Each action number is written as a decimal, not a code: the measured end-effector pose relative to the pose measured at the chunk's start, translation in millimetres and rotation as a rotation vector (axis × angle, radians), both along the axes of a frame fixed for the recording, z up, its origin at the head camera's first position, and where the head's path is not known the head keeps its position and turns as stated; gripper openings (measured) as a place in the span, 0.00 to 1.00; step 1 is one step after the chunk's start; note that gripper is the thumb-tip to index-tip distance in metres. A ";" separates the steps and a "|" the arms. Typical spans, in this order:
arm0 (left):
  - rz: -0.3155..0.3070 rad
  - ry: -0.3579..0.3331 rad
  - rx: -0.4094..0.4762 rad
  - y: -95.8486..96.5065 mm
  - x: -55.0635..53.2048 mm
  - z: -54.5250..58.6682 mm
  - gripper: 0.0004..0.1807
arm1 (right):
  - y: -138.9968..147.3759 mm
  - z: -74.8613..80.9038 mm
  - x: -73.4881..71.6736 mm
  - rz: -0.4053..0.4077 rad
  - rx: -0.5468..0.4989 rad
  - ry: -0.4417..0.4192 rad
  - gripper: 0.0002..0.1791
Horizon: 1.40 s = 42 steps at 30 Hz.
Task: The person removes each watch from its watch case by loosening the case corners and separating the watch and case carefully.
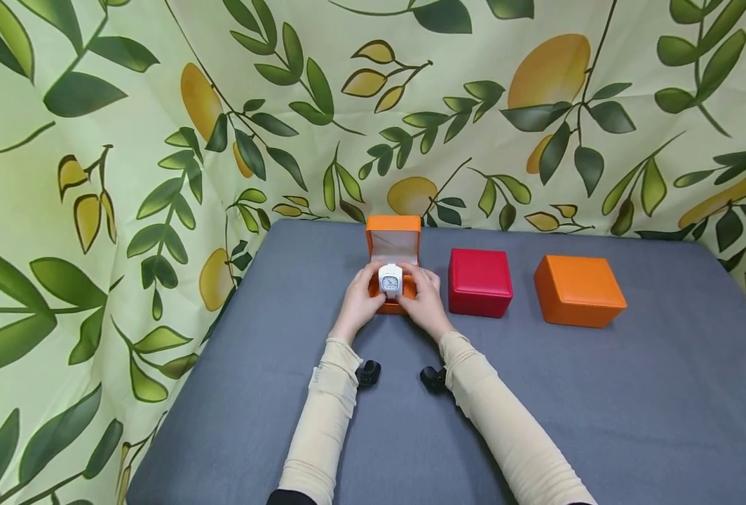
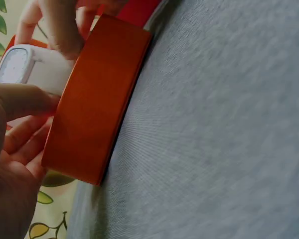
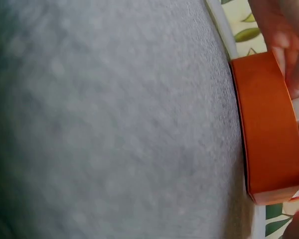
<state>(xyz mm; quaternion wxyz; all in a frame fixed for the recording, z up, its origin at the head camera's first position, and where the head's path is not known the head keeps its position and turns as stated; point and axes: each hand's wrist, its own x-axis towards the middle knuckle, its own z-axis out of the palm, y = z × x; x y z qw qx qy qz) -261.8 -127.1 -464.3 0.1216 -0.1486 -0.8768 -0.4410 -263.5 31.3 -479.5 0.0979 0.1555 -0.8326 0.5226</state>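
Note:
A white wristwatch (image 1: pixel 390 282) with a squarish face sits upright over an open orange watch box (image 1: pixel 393 226), whose raised lid shows a pale lining. My left hand (image 1: pixel 355 303) pinches the watch from its left side, and my right hand (image 1: pixel 426 303) pinches it from the right. Both thumbs meet the watch low, close to the box's front edge. In the left wrist view the white strap (image 2: pixel 47 74) dips behind the orange front wall (image 2: pixel 97 99) of the box. The right wrist view shows the same box wall (image 3: pixel 269 129), with most of the watch hidden.
A closed red box (image 1: pixel 480 282) stands just right of the open one. Farther right is a closed orange box (image 1: pixel 580 290). All rest on a grey cloth-covered table (image 1: pixel 272 393), backed by a leaf-patterned curtain (image 1: pixel 322 154).

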 end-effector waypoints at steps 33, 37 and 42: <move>-0.260 -0.140 0.235 -2.0 17.8 43.2 0.35 | 28.9 46.8 38.3 0.189 -0.361 -0.161 0.36; -0.306 -0.146 0.292 -0.1 19.7 47.7 0.35 | 35.9 45.5 36.1 0.221 -0.335 -0.127 0.37; -0.382 -0.181 0.371 5.5 26.2 50.4 0.34 | 42.0 53.4 43.6 0.193 -0.319 -0.154 0.36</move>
